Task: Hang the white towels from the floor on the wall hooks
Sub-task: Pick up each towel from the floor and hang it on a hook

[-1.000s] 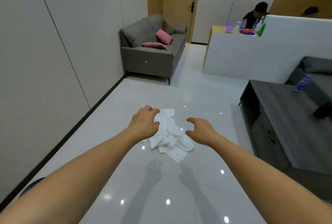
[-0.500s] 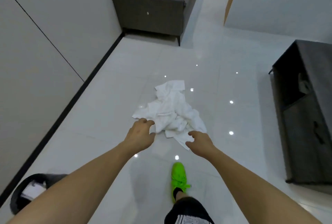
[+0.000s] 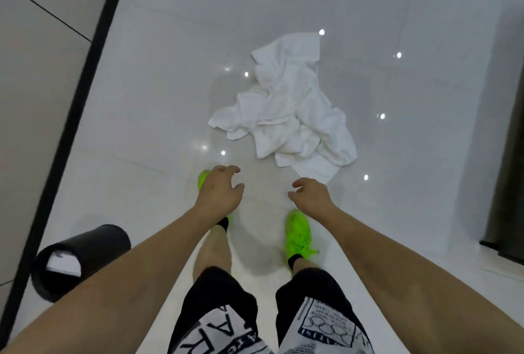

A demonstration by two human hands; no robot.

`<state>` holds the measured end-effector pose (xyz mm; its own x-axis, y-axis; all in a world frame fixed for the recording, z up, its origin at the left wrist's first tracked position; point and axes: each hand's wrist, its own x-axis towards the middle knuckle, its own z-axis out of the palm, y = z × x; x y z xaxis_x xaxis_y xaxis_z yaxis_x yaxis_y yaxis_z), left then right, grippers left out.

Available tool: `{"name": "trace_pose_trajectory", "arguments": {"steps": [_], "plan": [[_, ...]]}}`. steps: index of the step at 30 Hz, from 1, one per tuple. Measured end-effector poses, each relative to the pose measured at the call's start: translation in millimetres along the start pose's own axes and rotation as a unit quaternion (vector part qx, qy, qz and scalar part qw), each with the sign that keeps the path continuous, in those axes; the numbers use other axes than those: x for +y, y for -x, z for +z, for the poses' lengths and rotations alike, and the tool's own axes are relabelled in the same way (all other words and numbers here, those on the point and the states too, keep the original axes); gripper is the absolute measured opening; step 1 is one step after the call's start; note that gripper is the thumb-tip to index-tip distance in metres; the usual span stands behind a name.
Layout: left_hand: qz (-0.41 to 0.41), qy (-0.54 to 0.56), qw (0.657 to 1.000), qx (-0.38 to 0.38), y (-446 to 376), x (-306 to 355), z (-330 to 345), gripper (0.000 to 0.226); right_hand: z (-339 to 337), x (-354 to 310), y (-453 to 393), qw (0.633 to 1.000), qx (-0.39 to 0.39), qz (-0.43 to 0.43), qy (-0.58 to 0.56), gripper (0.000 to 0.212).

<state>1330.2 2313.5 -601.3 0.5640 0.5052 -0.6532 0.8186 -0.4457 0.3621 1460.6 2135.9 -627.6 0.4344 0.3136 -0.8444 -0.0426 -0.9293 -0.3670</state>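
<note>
White towels (image 3: 286, 115) lie crumpled in a heap on the floor (image 3: 158, 69), just ahead of 2 green shoes (image 3: 298, 233). Left hand (image 3: 219, 193) & right hand (image 3: 310, 196) hang above the floor near the heap, fingers loosely curled, holding nothing, not touching towels. Black bin (image 3: 82, 257) by the wall, lower left.

Towels (image 3: 286, 115) lie heaped on the floor (image 3: 158, 84) at frame centre, both hands (image 3: 219, 193) (image 3: 310, 197) apart just below them, shoes (image 3: 297, 230) beneath, a bin (image 3: 85, 257) lower left beside the wall (image 3: 37, 69)
</note>
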Motion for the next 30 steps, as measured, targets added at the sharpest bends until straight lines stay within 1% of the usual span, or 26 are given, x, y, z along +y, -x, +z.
{"name": "trace_pose_trajectory", "arguments": {"steps": [6, 10, 12, 16, 18, 19, 22, 24, 27, 30], "plan": [[0.011, -0.02, 0.997, -0.078, -157, -61, 52, 0.046, 72, -9, -154, 0.988, -0.01, 0.088, -0.123, 0.042], [0.026, -0.053, 0.99, -0.125, -254, -104, 92, 0.046, 127, -2, -253, 0.956, -0.003, 0.171, -0.236, 0.029], [0.029, -0.064, 0.987, -0.145, -295, -126, 111, 0.045, 152, 3, -300, 0.94, -0.003, 0.201, -0.275, 0.024], [0.026, -0.085, 0.983, -0.163, -356, -170, 143, 0.044, 187, 12, -386, 0.912, 0.019, 0.227, -0.341, 0.028], [0.024, -0.101, 0.98, -0.17, -377, -190, 154, 0.045, 198, 15, -420, 0.888, 0.042, 0.237, -0.391, 0.03], [0.024, -0.11, 0.978, -0.173, -385, -197, 158, 0.045, 203, 16, -433, 0.875, 0.057, 0.244, -0.414, 0.027], [0.022, -0.128, 0.975, -0.182, -397, -209, 165, 0.044, 209, 18, -457, 0.846, 0.105, 0.26, -0.454, 0.012], [0.026, -0.137, 0.971, -0.194, -394, -208, 166, 0.043, 208, 16, -455, 0.846, 0.125, 0.253, -0.452, 0.011], [0.032, -0.148, 0.967, -0.204, -378, -189, 154, 0.043, 194, 2, -424, 0.857, 0.106, 0.233, -0.447, 0.013], [0.054, -0.155, 0.962, -0.218, -356, -146, 124, 0.047, 162, -17, -376, 0.857, 0.073, 0.217, -0.463, 0.011]]}}
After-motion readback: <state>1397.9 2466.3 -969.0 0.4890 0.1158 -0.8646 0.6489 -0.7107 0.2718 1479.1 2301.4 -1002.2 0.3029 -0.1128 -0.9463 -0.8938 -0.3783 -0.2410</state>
